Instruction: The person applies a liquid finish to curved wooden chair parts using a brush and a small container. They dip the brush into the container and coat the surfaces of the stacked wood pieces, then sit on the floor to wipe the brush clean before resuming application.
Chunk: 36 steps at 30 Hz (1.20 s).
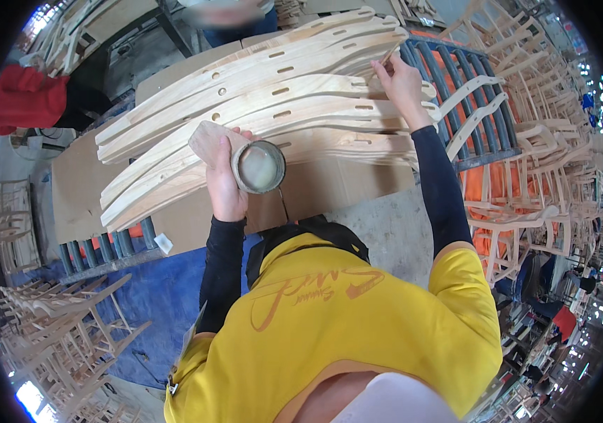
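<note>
Head view shows a round cup (281,169) near the middle, a bit toward 11 o'clock, with pale stuff (258,168) in it. The left hand (226,187) is clamped on the cup, and it also has a flat block (206,139) pinned on the cup's 10 o'clock side. With two things in one hand, it is best to grip firmly and keep the cup level, so nothing slops out.

Just past the cup, toward 12 o'clock, lie long, wavy wood pieces (266,93) with holes in them, side by side in a row. The right hand (394,83) is at 1 o'clock, by their far ends. Its thumb and finger are close together, but I cannot tell if they pinch anything. A soft touch there should keep the row neat.

Brown cardboard (351,185) lies under the wood. At 2 o'clock, the barred surface (488,159) pokes out, with two thin sticks (472,127) across it. Farther out, chair frames (527,173) are piled at 3 o'clock. A person in red (30,99) is at 10 o'clock.
</note>
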Each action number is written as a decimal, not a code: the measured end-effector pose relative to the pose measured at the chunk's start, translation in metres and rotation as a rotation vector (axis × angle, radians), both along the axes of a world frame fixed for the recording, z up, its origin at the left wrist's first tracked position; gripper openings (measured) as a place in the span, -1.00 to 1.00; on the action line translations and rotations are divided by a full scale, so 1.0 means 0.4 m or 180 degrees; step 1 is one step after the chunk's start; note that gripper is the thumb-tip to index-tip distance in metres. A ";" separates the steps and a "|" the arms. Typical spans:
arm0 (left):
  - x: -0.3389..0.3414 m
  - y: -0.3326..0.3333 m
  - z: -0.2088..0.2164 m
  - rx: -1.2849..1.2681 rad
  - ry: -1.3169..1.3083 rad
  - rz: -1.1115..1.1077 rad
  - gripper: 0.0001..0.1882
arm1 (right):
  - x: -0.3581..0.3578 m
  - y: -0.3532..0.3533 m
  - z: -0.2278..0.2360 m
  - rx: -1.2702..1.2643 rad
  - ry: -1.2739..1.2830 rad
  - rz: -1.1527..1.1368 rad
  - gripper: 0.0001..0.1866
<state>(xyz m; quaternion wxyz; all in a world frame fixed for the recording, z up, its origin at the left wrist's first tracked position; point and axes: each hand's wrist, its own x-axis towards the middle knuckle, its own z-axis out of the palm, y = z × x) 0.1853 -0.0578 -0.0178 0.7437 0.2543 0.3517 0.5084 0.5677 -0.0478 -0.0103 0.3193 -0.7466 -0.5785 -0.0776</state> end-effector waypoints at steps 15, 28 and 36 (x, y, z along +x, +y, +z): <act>-0.021 0.018 -0.041 -0.0041 -0.0089 0.0154 -0.55 | -0.059 -0.012 0.023 -0.0024 0.0038 0.0292 -0.72; -0.033 0.011 -0.040 -0.0313 -0.0083 0.0174 -0.61 | -0.075 -0.006 0.016 0.0014 0.0307 0.0437 -0.80; -0.051 0.013 -0.032 -0.0274 -0.0189 0.0229 -0.63 | -0.023 -0.014 0.015 -0.0129 -0.0142 0.0065 -0.74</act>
